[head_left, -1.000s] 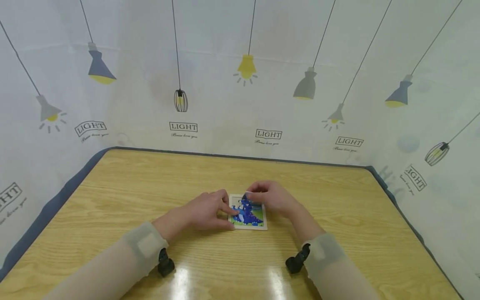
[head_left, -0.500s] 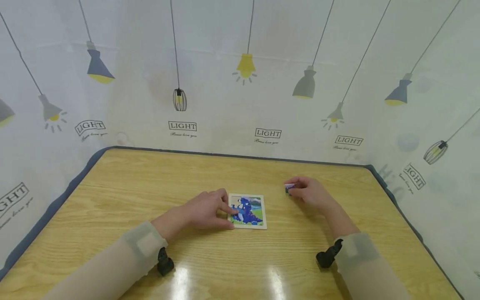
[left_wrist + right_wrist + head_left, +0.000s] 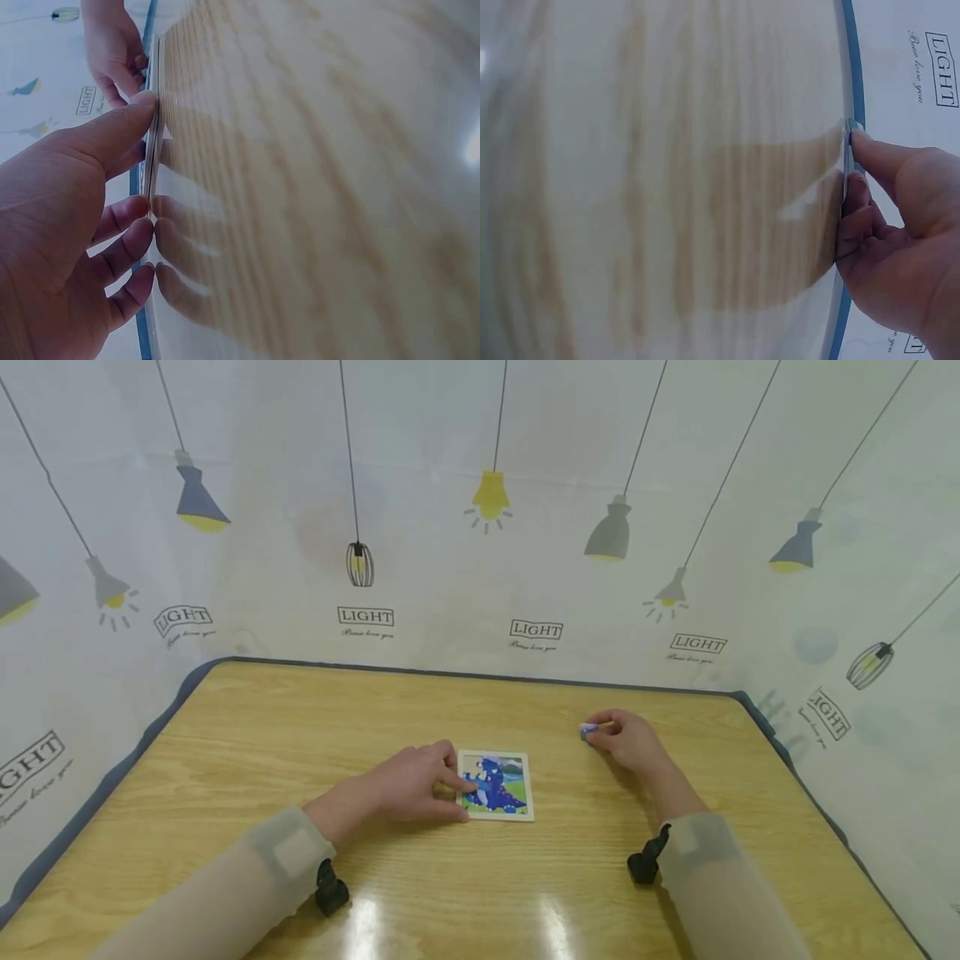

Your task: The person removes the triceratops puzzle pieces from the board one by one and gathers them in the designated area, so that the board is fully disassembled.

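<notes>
Right grip (image 3: 632,744) pinches a piece (image 3: 587,732), probably light and stiff, best held by its edges, well right of the puzzle (image 3: 504,797). Left grip (image 3: 416,783), index finger extended, touches the puzzle, flat on the bench (image 3: 375,710).

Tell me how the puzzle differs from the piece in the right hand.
The puzzle is larger than the piece. The puzzle has a pale border all round; the piece shows none. The puzzle lies on the table, touched by the left hand, while the piece is pinched in the right hand. Both show blue.
</notes>
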Action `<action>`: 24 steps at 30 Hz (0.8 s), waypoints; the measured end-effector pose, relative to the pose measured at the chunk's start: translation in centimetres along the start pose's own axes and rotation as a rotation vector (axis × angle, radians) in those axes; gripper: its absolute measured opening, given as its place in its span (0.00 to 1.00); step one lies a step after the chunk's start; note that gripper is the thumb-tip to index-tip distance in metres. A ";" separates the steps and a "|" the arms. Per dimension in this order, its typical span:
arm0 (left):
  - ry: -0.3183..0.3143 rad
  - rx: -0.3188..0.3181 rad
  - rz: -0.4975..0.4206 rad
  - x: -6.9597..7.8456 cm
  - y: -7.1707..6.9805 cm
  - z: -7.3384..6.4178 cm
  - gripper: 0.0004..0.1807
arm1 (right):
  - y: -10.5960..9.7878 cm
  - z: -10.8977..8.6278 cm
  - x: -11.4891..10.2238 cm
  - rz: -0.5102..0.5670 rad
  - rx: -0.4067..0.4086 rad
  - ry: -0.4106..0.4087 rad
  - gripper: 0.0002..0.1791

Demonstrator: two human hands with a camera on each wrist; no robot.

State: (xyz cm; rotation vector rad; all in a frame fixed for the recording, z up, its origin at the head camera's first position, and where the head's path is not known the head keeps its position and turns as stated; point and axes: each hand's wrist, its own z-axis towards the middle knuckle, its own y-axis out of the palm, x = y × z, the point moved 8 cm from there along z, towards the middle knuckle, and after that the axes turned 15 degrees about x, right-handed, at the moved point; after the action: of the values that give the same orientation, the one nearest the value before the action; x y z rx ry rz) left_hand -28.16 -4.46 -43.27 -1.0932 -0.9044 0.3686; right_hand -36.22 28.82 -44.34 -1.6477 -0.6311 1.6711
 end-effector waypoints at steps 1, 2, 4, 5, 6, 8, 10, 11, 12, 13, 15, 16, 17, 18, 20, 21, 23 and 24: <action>0.003 0.001 0.002 0.0 0.0 0.0 0.25 | 0.1 0.1 0.1 -0.011 -0.007 -0.005 0.20; 0.006 0.001 0.003 0.0 0.0 0.0 0.25 | 0.2 0.1 0.1 -0.023 -0.016 -0.014 0.20; 0.010 0.001 0.007 0.1 0.0 0.0 0.25 | 0.3 0.2 0.2 -0.037 -0.029 -0.027 0.20; 0.011 0.001 0.008 0.0 0.0 0.0 0.25 | 0.3 0.2 0.2 -0.032 -0.035 -0.024 0.21; 0.010 0.001 0.009 0.0 0.0 0.0 0.25 | 0.3 0.2 0.3 -0.024 -0.042 -0.022 0.22; 0.008 0.001 0.008 0.0 0.0 0.0 0.25 | 0.2 0.1 0.5 -0.001 -0.054 -0.007 0.24; 0.003 -0.001 0.004 0.0 0.0 0.1 0.25 | 0.1 -0.1 0.7 0.022 -0.064 0.011 0.26; 0.000 -0.002 0.001 0.0 0.0 0.1 0.25 | 0.0 -0.1 0.7 0.031 -0.068 0.017 0.27; -0.004 -0.004 -0.002 0.0 0.0 0.1 0.26 | -0.1 -0.2 0.7 0.034 -0.072 0.015 0.27; -0.005 -0.005 -0.004 0.0 0.0 0.1 0.26 | -0.1 -0.2 0.7 0.033 -0.073 0.013 0.27; -0.007 -0.007 -0.010 0.1 -0.1 0.1 0.25 | 0.0 -0.2 0.5 0.020 -0.074 0.004 0.27; -0.007 -0.007 -0.012 0.1 -0.1 0.1 0.25 | 0.0 -0.2 0.4 0.010 -0.074 -0.011 0.28; -0.005 -0.007 -0.013 0.1 -0.1 0.1 0.25 | 0.1 -0.1 0.2 0.001 -0.071 -0.020 0.28; -0.001 -0.006 -0.013 0.1 -0.1 0.1 0.25 | 0.2 0.0 0.1 -0.011 -0.071 -0.026 0.28; 0.006 -0.003 -0.012 0.2 -0.1 0.1 0.25 | 0.3 0.2 0.0 -0.031 -0.068 -0.031 0.28; 0.008 -0.002 -0.012 0.2 -0.1 0.1 0.25 | 0.4 0.2 -0.1 -0.037 -0.069 -0.033 0.28; 0.010 0.000 -0.011 0.2 -0.1 0.1 0.25 | 0.5 0.3 -0.3 -0.044 -0.074 -0.030 0.28; 0.011 0.000 -0.010 0.2 -0.1 0.1 0.25 | 0.6 0.2 -0.3 -0.045 -0.077 -0.024 0.29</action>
State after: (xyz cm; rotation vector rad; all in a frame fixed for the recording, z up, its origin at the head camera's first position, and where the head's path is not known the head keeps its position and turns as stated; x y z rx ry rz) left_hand -28.17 -4.32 -43.13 -1.0889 -0.8997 0.3537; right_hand -36.56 28.26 -44.59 -1.6573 -0.7471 1.6551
